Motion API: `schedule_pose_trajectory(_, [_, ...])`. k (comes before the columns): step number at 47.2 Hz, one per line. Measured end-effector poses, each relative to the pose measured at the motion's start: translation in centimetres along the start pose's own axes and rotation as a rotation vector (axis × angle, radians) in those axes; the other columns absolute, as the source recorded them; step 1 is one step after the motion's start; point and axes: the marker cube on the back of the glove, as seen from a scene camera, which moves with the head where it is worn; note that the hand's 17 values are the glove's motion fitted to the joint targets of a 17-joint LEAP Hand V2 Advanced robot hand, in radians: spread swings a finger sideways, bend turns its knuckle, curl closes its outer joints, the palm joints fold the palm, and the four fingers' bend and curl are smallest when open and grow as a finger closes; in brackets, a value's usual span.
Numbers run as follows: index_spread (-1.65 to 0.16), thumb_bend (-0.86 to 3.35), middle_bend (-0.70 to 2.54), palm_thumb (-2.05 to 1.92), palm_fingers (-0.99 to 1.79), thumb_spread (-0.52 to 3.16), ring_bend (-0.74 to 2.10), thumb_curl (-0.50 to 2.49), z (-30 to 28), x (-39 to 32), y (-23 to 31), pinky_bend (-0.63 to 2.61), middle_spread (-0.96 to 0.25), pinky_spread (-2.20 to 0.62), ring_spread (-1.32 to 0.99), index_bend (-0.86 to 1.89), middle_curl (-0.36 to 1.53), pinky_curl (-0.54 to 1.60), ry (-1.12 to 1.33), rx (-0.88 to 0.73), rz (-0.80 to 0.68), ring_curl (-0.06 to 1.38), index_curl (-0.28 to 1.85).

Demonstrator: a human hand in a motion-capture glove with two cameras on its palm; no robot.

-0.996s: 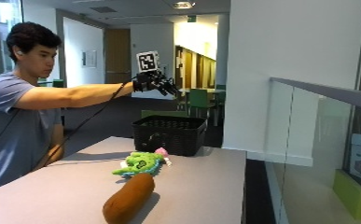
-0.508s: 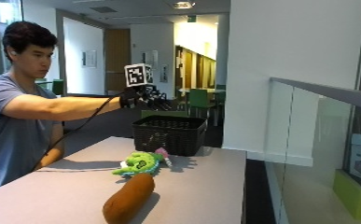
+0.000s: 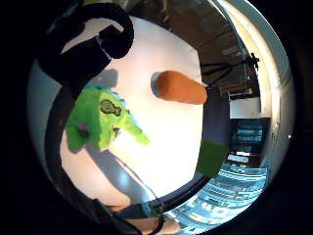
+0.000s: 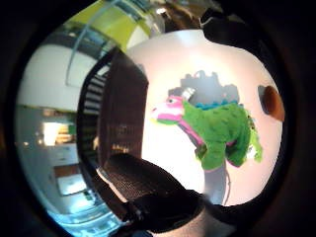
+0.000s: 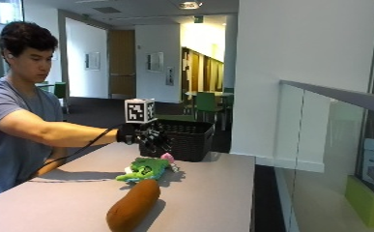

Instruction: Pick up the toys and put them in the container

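A green plush dinosaur [image 5: 145,169] lies mid-frame; a brown plush [image 5: 133,205] lies lower centre; a black basket [image 5: 181,139] stands behind them.

No words, numbers or brand names can be read anywhere. The green plush toy [image 3: 100,125] has a small round patch on its body, but its marking is too small to read. Framed notices [image 5: 93,61] hang on the far wall in the outside view, and whatever is printed on them cannot be made out.
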Motion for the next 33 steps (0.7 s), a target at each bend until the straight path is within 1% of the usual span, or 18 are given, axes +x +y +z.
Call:
schedule_pose_trajectory(8, [-0.38,-0.14,0.4,-0.2,0.17,0.85,0.68,0.11,4.5,0.6,0.2,0.93,-0.16,0.0,-0.25,0.2,0.41,0.31,0.01,-0.056,0.002,0.22,0.5])
schedule_pose_trajectory(15, [-0.38,-0.14,0.39,-0.21,0.14,0.84,0.64,0.11,8.5,1.1,0.2,0.91,-0.16,0.01,-0.25,0.19,0.42,0.31,-0.02,-0.116,0.021,0.21,0.5])
schedule_pose_trajectory(19, [-0.38,-0.14,0.37,-0.21,0.11,0.82,0.62,0.11,10.4,0.6,0.8,0.91,-0.16,0.02,-0.24,0.18,0.41,0.31,-0.044,-0.144,0.006,0.2,0.5])
schedule_pose_trajectory(24, [-0.38,-0.13,0.35,-0.19,0.1,0.82,0.59,0.11,11.0,0.4,1.1,0.92,-0.16,0.02,-0.23,0.18,0.41,0.32,-0.023,-0.116,-0.001,0.19,0.49])
schedule_pose_trajectory(28, [-0.38,-0.13,0.31,-0.18,0.14,0.82,0.6,0.12,10.9,0.8,1.1,0.96,-0.16,0.02,-0.22,0.18,0.4,0.32,-0.005,-0.048,0.011,0.19,0.48])
schedule_pose_trajectory(30, [-0.39,-0.12,0.31,-0.16,0.22,0.83,0.63,0.12,10.8,0.8,1.1,0.97,-0.17,0.01,-0.24,0.19,0.4,0.32,-0.007,0.0,0.013,0.19,0.48])
schedule_pose_trajectory(31, [-0.4,-0.1,0.31,-0.13,0.36,0.86,0.69,0.13,10.8,0.9,1.1,0.96,-0.18,-0.03,-0.26,0.24,0.4,0.32,-0.011,0.027,0.012,0.21,0.49])
schedule_pose_trajectory(33, [-0.4,-0.09,0.32,-0.13,0.49,0.88,0.74,0.13,10.6,0.9,1.1,0.94,-0.2,-0.08,-0.28,0.25,0.4,0.3,-0.021,0.085,0.007,0.21,0.49])
